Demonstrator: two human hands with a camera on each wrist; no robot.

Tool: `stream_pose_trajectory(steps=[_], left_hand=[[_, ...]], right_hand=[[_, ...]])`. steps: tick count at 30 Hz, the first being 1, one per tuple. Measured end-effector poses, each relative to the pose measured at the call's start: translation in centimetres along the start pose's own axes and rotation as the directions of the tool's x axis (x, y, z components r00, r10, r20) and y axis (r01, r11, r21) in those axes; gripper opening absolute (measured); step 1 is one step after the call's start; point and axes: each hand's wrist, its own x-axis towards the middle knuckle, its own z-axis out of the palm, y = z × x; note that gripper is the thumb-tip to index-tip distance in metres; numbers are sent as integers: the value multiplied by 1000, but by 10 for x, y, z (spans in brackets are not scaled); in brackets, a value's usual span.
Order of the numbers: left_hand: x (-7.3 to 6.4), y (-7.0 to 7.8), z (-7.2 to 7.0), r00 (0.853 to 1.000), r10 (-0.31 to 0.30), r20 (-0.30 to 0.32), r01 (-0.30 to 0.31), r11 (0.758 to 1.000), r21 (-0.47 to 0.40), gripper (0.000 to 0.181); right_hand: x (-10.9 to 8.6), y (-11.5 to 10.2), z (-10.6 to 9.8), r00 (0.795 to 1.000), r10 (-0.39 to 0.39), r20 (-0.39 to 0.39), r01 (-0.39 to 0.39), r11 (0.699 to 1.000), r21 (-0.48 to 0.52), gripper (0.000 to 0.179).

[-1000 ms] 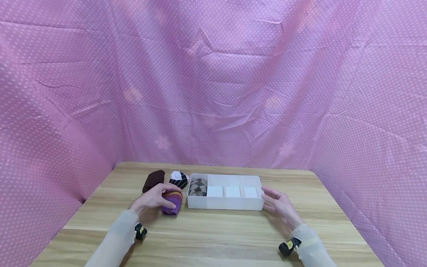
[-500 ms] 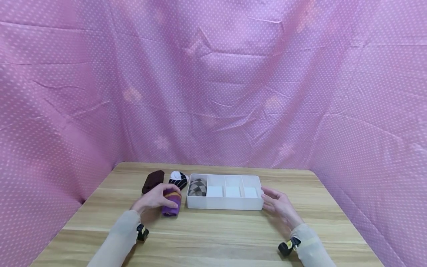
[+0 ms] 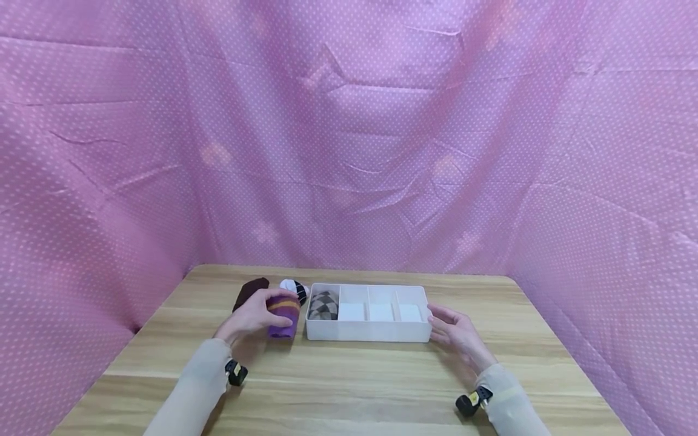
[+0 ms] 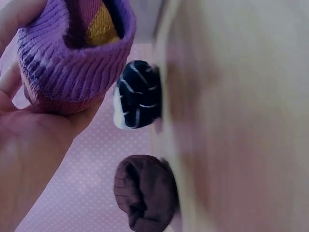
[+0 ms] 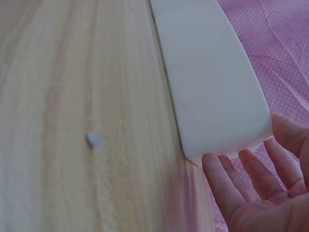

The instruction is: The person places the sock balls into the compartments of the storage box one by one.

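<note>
My left hand (image 3: pixel 252 316) grips a rolled purple sock (image 3: pixel 283 327) with a yellow band, thumb on its near side and fingers over the far side. In the left wrist view the ribbed cuff of the purple sock (image 4: pixel 72 72) faces the camera, held off the table. To its right stands a white divided box (image 3: pixel 368 332), with a grey-brown checked rolled sock (image 3: pixel 324 306) in its leftmost compartment. The other compartments hold nothing. My right hand (image 3: pixel 458 337) touches the box's right end; in the right wrist view its fingers (image 5: pixel 223 186) are nearly straight against that end.
Behind the left hand lie a dark brown rolled sock (image 3: pixel 251 292) and a black-and-white striped rolled sock (image 3: pixel 302 293), both left of the box. The wooden table (image 3: pixel 349 387) has pink dotted cloth (image 3: pixel 349 151) around its back and sides.
My left hand has raised the purple sock and moved it slightly away from me, now overlapping the striped sock more. The right hand and the box stay put.
</note>
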Motion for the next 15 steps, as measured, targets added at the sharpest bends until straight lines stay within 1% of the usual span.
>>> stream_pose_trajectory(steps=[4,9,12,15], left_hand=[[-1,7,1,999,4,-51,-4,1000,1,59],[-1,14,5,996,-17,-82,11,997,-71,63],[0,20,9,995,-16,-97,9,997,-75,62],[2,27,13,996,-8,-86,1,997,-83,60]], right_hand=[[-2,1,-2,1000,-4,11,4,1000,-1,57],[-4,2,-5,1000,-12,19,12,1000,-12,58],[-5,3,-7,1000,-14,21,15,1000,-9,58],[-6,2,-9,1000,-13,21,13,1000,-9,58]])
